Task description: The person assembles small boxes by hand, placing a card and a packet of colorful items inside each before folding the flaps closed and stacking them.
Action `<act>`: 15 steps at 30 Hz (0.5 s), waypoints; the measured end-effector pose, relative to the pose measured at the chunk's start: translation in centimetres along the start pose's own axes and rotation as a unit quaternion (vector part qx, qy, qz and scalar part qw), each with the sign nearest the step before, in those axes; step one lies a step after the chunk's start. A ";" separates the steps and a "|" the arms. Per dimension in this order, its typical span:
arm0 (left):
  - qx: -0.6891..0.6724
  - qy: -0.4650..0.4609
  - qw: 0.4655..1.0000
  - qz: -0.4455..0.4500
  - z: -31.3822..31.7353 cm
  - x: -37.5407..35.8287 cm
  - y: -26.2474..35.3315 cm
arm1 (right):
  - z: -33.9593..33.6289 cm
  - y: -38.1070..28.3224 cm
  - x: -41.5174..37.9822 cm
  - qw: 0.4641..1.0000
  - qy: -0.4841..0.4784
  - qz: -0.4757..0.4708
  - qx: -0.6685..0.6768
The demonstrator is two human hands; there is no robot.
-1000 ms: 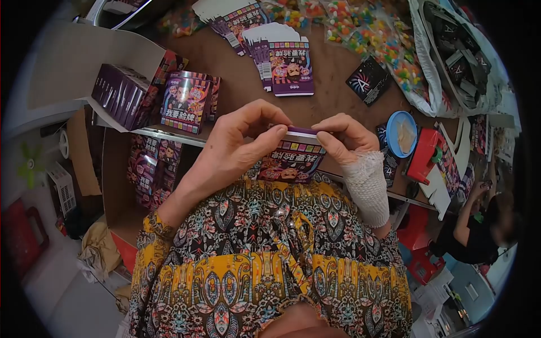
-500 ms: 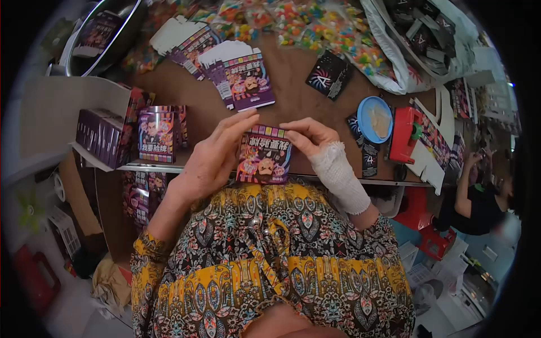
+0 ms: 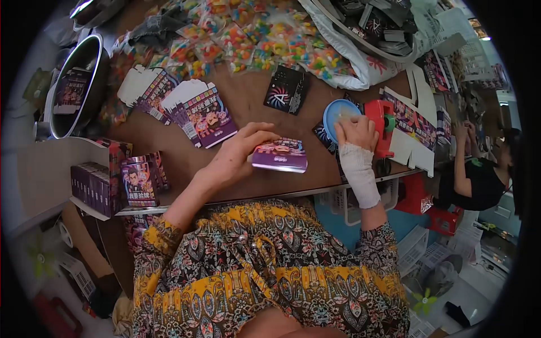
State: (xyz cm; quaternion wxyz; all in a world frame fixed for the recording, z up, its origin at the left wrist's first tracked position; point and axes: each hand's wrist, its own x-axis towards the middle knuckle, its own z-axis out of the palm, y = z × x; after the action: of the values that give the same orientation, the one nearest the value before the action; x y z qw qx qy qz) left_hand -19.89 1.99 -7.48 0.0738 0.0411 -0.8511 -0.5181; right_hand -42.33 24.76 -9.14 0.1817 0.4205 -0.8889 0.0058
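My left hand (image 3: 236, 151) is closed on a purple printed card box (image 3: 280, 159), gripping its left end. The box is tilted over the table, with its purple bottom edge towards me. My right hand (image 3: 357, 133), with white bandage round the wrist, reaches over a round blue dish (image 3: 332, 114). Its fingers are apart and bent down at the dish, and they hide part of what lies inside. Close to that hand stands a red tape dispenser (image 3: 381, 125). A fan of flat purple cartons (image 3: 209, 117) lies beyond my left hand.
Candy bags (image 3: 236, 42) cover the back of the table. A black box (image 3: 285, 90) lies near the middle. Filled purple boxes stand in an open carton (image 3: 93, 188) at left, near a metal bowl (image 3: 97, 84). A white sack (image 3: 344, 70) is at back right; a co-worker (image 3: 479, 177) sits beyond.
My right hand has left the purple box and moved right to the blue dish. My left hand keeps the box, now tipped and further from my body. The view has shifted.
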 end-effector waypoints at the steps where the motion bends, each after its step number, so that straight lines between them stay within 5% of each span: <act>1: 0.016 -0.013 1.000 0.008 -0.1 0.4 -0.3 | -0.2 -0.7 1.0 0.997 0.020 -0.003 0.074; 4: 0.112 -0.046 0.992 0.048 -0.7 1.7 -0.1 | 0.0 -4.3 4.6 0.975 0.046 -0.034 0.216; 12: 0.174 -0.067 0.981 0.052 -0.4 0.8 -1.3 | 3.1 -7.4 3.6 0.955 -0.016 -0.109 0.275; 15: 0.188 -0.059 0.979 0.051 -0.2 0.4 -1.0 | 1.7 -7.5 5.0 0.960 -0.022 -0.069 0.271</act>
State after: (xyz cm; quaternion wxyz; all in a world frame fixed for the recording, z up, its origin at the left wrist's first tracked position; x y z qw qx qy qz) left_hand -20.31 1.29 -8.24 0.0405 -0.0199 -0.9373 -0.3455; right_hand -40.18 15.93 -10.19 0.0415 0.5141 -0.8266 0.2252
